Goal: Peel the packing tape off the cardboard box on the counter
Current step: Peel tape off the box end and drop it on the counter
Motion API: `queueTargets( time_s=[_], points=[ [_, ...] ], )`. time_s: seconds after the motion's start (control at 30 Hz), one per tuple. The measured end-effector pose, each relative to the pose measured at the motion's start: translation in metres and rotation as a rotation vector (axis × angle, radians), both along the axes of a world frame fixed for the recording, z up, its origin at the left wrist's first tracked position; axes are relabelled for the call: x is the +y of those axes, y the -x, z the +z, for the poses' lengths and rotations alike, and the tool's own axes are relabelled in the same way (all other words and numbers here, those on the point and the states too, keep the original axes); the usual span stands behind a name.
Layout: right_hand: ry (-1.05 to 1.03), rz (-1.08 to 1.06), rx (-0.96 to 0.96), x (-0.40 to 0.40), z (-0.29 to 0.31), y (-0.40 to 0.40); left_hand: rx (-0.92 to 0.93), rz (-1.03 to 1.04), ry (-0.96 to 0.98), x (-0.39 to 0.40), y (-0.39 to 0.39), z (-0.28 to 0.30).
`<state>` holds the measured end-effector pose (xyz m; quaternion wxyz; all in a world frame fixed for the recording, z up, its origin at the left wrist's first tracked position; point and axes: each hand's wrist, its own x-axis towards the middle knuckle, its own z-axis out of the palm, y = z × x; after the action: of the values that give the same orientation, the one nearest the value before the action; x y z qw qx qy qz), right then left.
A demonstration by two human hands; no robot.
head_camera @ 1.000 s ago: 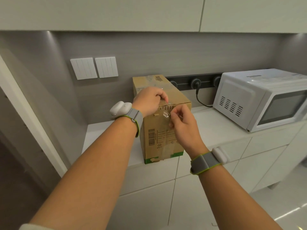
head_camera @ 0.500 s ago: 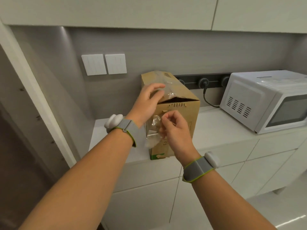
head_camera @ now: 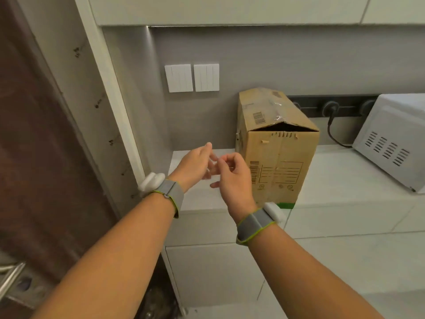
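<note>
Both hands left of brown cardboard box [head_camera: 279, 155]: right hand [head_camera: 232, 178] pinches clear tape strip [head_camera: 210, 168], left hand [head_camera: 195, 165] fingers straight, touching it. Next probably peel remaining top tape.

You had one cardboard box [head_camera: 279, 155] on the tabletop [head_camera: 340, 173] and one white microwave [head_camera: 395, 137] beside it. Two switch plates [head_camera: 192, 77] were on the wall, and three round sockets [head_camera: 330, 108] sat on the dark strip. You wore two grey wristbands [head_camera: 171, 194], one on each arm.
</note>
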<state>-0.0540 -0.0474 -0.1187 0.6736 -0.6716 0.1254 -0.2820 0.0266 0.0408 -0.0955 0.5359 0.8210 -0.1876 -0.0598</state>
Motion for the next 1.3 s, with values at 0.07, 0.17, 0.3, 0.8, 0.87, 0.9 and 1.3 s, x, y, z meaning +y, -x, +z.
queueTargets(
  time_s=[0.07, 0.17, 0.3, 0.8, 0.87, 0.9, 1.3],
  points=[
    [-0.130, 0.006, 0.009, 0.004, -0.005, -0.003, -0.067, 0.100, -0.033, 0.002, 0.002, -0.008],
    [-0.280, 0.061, 0.018, 0.010, -0.013, -0.008, -0.169, 0.207, -0.101, 0.003, 0.003, -0.022],
    [-0.455, 0.120, 0.047, 0.012, -0.021, -0.024, -0.134, 0.245, -0.047, -0.001, -0.011, -0.036],
    [-0.493, 0.228, 0.238, 0.007, -0.044, -0.074, 0.299, 0.345, 0.830, -0.022, -0.054, -0.047],
    [-0.494, 0.241, 0.283, 0.001, -0.048, -0.075, 0.240, 0.450, 0.707, -0.017, -0.064, -0.050],
    [-0.484, 0.238, 0.298, -0.002, -0.049, -0.076, 0.236, 0.479, 0.638, -0.014, -0.069, -0.054],
    [-0.345, -0.099, 0.302, -0.030, -0.073, -0.078, 0.314, 0.251, 0.245, -0.027, -0.085, -0.075]
  ],
)
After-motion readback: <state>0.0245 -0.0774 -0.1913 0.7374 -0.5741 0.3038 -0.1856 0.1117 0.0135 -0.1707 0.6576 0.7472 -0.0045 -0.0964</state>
